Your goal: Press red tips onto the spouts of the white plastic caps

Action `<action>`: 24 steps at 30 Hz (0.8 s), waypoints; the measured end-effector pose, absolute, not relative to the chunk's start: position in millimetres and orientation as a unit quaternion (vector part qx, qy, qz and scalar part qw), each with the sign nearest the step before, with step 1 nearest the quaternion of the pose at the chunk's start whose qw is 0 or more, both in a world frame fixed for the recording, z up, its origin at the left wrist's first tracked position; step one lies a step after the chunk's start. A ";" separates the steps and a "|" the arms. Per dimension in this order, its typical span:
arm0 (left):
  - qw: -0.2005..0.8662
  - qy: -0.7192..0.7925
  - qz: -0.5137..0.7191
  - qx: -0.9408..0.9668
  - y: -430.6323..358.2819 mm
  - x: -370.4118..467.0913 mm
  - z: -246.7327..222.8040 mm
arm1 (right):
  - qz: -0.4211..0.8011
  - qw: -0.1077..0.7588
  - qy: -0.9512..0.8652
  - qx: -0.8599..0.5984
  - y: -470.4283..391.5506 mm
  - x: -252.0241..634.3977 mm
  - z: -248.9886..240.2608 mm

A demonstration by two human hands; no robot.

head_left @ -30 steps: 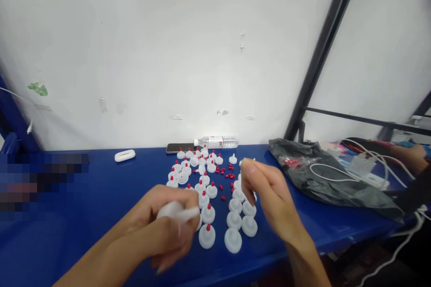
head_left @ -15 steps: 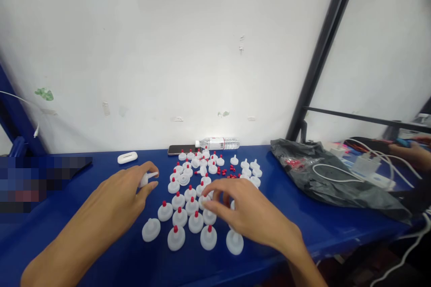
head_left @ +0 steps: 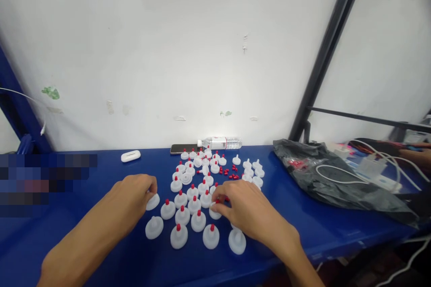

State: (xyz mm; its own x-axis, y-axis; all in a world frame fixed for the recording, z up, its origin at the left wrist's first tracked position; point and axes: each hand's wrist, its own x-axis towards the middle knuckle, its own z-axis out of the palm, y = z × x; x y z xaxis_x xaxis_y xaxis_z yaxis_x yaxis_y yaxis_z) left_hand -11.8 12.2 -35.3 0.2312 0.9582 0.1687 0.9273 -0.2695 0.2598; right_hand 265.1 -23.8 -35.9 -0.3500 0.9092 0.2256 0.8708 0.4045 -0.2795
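Note:
My left hand (head_left: 133,193) is closed at the nozzle of a white round nozzle cap (head_left: 153,202), whose wide base rests on the blue table. My right hand (head_left: 247,208) pinches at the top of another white nozzle cap (head_left: 215,213); its fingertips hide most of the tip. Between the hands stand several white nozzle caps with small red tips, such as a front red-tipped cap (head_left: 178,236). Bare-nozzle caps include one at front left (head_left: 154,228) and one at front right (head_left: 237,242). Small loose red tips (head_left: 233,176) lie behind my right hand.
A clear bottle (head_left: 232,143) lies by the wall beside a dark phone (head_left: 178,149). A white case (head_left: 130,156) sits back left. On the right are a black plastic bag (head_left: 323,184), a white cable (head_left: 336,179) and another person's hand (head_left: 419,158).
My left hand has lowered the white nozzle cap from a tilted hold to the table, base down. My right hand has shifted slightly right over the caps. The view has moved slightly.

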 end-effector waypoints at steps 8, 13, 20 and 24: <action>0.065 0.562 0.216 0.796 -6.2 13.6 -11.9 | 0.165 0.349 -0.773 -0.503 -31.5 262.8 -21.7; 0.181 0.471 0.238 0.830 -33.0 45.1 -4.0 | 0.276 0.437 -0.735 -0.439 -38.8 255.2 -18.5; 0.085 0.426 0.249 0.865 -24.8 61.4 -20.2 | 0.167 0.448 -0.755 -0.449 -40.3 250.4 -22.9; 0.058 0.449 0.261 0.853 -23.4 63.9 -25.7 | 0.134 0.421 -0.761 -0.474 -39.1 245.0 -27.9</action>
State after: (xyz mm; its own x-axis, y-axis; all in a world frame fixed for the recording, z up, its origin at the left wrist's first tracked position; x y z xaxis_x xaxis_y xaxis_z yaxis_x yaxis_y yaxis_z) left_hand 63.9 -23.4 -25.7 0.4613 0.7954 0.3931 0.7349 -0.5908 0.3330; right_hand 245.0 -39.1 -27.9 -0.1950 0.8347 0.5150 0.6096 0.5145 -0.6031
